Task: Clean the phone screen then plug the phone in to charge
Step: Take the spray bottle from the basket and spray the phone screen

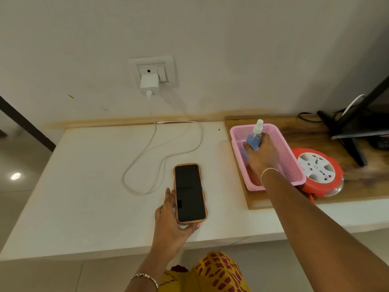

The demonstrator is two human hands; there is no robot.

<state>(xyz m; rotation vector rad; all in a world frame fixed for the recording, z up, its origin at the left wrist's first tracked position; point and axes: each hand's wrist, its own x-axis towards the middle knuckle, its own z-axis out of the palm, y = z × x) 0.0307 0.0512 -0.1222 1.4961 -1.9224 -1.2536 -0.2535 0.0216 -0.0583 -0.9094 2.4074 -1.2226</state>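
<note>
A phone [190, 192] in a tan case lies screen up on the white tabletop [88, 186], its screen dark. My left hand [170, 218] grips its near left edge and bottom corner. My right hand [261, 154] reaches into the pink basket [288, 165] and is closed around a small spray bottle [257, 131] with a white nozzle and blue liquid. A white charger [149, 84] sits in the wall socket; its white cable [160, 152] loops across the table, its free end lying by the wall.
The pink basket stands on a wooden board [315, 127] at the right. Beside it lies a red and white extension reel [317, 171]. A dark monitor stand [355, 131] and cables occupy the far right. The table's front edge runs below my left hand.
</note>
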